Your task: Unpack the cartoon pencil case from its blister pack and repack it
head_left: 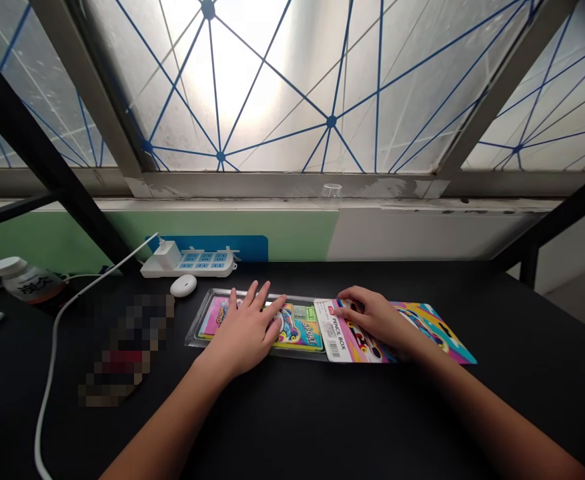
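A colourful pencil box [299,327] lies in a clear plastic blister tray [195,327] on the black table. My left hand [249,328] rests flat on the box, fingers spread. To the right lies a colourful printed card [442,337] with a white label reading "PENCIL BOX" [335,331]. My right hand [372,319] lies on that card, its fingers curled at the card's left end near the label. Card and tray touch or overlap at the middle.
A white power strip [189,261] with a plugged-in adapter and white cable [52,340] sits at the back left. A small white oval case [183,285], a bottle with white cap [27,283] and a blurred patch [127,350] lie left. Black frame bars [47,157] flank the window.
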A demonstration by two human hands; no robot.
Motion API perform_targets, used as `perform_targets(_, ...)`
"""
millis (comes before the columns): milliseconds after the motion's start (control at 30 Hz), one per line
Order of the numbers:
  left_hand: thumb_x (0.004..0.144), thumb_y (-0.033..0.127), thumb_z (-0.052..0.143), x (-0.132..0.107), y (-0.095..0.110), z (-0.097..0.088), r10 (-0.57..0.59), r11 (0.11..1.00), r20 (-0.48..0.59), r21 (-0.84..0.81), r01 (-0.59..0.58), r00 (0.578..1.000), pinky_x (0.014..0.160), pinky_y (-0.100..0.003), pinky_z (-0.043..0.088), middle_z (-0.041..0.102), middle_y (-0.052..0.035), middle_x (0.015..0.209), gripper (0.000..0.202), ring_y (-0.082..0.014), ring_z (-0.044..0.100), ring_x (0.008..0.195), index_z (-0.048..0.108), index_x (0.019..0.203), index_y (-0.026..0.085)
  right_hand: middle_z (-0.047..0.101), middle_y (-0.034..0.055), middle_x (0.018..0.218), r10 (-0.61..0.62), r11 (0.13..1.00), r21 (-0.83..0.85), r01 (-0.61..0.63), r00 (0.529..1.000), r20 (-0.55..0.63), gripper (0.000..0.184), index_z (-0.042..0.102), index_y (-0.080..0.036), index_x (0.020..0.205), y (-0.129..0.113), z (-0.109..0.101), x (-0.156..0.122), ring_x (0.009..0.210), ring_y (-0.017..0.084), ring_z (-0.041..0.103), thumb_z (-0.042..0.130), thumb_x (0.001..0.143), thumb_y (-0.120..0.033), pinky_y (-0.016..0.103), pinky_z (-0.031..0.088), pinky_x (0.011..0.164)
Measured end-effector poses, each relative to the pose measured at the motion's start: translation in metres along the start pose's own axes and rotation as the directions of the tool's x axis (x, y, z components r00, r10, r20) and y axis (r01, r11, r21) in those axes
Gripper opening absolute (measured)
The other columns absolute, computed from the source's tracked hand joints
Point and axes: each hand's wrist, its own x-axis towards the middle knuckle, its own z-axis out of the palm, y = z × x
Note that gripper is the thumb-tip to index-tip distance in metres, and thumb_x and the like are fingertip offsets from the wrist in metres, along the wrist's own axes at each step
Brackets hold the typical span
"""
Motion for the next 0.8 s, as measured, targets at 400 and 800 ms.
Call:
perform_targets(400, 0.103, 0.049, 0.029, 0.000, -0.001, -0.001, -0.006, 0.999, 0.016, -0.047, 0.007, 1.000, 0.115, -0.069, 0.013, 0.024, -0.0078, 0.164, 0.051, -0.0347, 0.014, 0.152, 0.037, 0.152, 0.037, 0.071, 0.0050, 0.101, 0.001, 0.999, -0.039, -0.002, 1.000, -0.024, 0.037, 0.071, -0.025, 0.101, 0.015, -0.020, -0.004, 0.090, 0.024, 0.064, 0.064, 0.084, -0.058, 0.036, 0.050, 0.078)
perform_targets(800, 0.102, 0.048, 0.037, -0.001, 0.026, 0.002, -0.002, 0.977, -0.045, -0.214, -0.008, 0.999, 0.118, -0.066, 0.009, 0.030, -0.0076, 0.162, 0.051, -0.0338, 0.014, 0.152, 0.043, 0.149, 0.031, 0.065, 0.0107, 0.110, -0.032, 0.996, -0.088, 0.029, 0.999, -0.037, 0.040, 0.066, -0.024, 0.113, -0.029, 0.022, -0.002, 0.102, 0.029, 0.059, 0.055, 0.093, -0.056, 0.042, 0.047, 0.088)
